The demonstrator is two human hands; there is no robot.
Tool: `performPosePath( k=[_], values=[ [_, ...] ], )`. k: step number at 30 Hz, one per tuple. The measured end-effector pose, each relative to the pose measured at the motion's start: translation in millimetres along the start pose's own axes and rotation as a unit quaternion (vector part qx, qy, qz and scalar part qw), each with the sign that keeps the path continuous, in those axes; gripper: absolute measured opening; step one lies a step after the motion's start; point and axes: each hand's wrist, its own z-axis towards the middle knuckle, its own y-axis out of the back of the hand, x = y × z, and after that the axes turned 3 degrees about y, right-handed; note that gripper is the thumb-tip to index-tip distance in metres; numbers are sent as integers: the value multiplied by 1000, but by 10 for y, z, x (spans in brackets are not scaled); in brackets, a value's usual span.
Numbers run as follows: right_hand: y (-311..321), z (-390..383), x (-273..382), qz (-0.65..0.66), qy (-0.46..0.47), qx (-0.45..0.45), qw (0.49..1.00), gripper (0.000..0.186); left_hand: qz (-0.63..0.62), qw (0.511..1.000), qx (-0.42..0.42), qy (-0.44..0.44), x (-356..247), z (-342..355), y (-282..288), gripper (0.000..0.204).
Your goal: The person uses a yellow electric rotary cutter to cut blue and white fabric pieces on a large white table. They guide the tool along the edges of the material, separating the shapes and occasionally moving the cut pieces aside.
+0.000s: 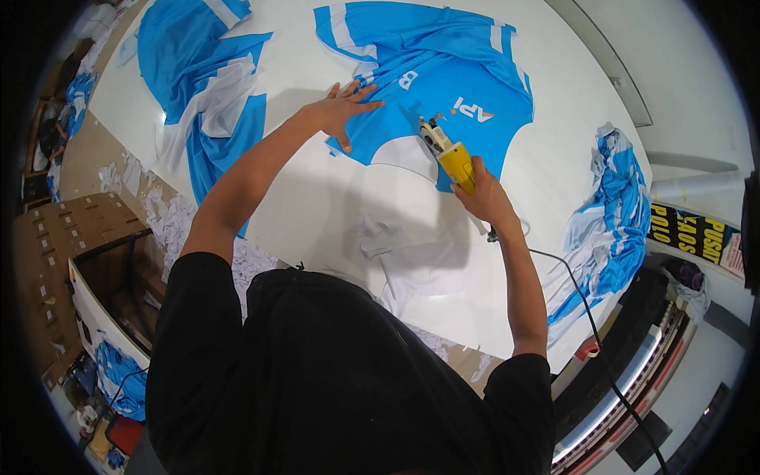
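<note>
A blue jersey piece [491,83] with white bands and printed lettering lies spread on the white table. My right hand [487,198] is wrapped round the yellow body of a corded electric cloth cutter [456,164]. The cutter's metal head rests over the blue fabric, beside a curved white area near the jersey's edge. My left hand [340,113] lies flat with fingers spread on the jersey's left part, apart from the cutter. The blade's contact with the cloth is too small to make out.
Crumpled blue and white fabric lies at the left [194,87] and in a heap at the right [609,214]. White cloth [408,257] lies near my body. A black cord [590,309] trails off to the right. White scraps [170,222] litter the floor beside the table [332,214].
</note>
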Motion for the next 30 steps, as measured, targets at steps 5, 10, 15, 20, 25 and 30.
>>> performPosePath(
  k=[5, 10, 15, 20, 25, 30],
  values=[
    [16, 78, -4, 0, 17, 5, 1000, 61, 0, 1000, 5, 2, -25, -7, 16, 145],
    [6, 131, 43, 1, 17, 6, 1000, 62, -1, 1000, 4, -3, -6, -7, 14, 144],
    [-32, 25, 77, 7, 1, -7, 1000, 61, 5, 1000, -2, -11, 68, 21, -13, 145],
    [-269, -631, 178, 63, -77, -28, 995, 58, 11, 1000, 6, -13, 62, 35, -17, 147],
    [-734, -1239, 788, 134, -181, -46, 973, 57, 13, 999, 3, -35, 122, 66, -59, 149],
    [-1255, -1282, 1617, 150, -231, -90, 957, 55, 21, 999, 6, -49, 203, 153, -117, 149]
  ],
)
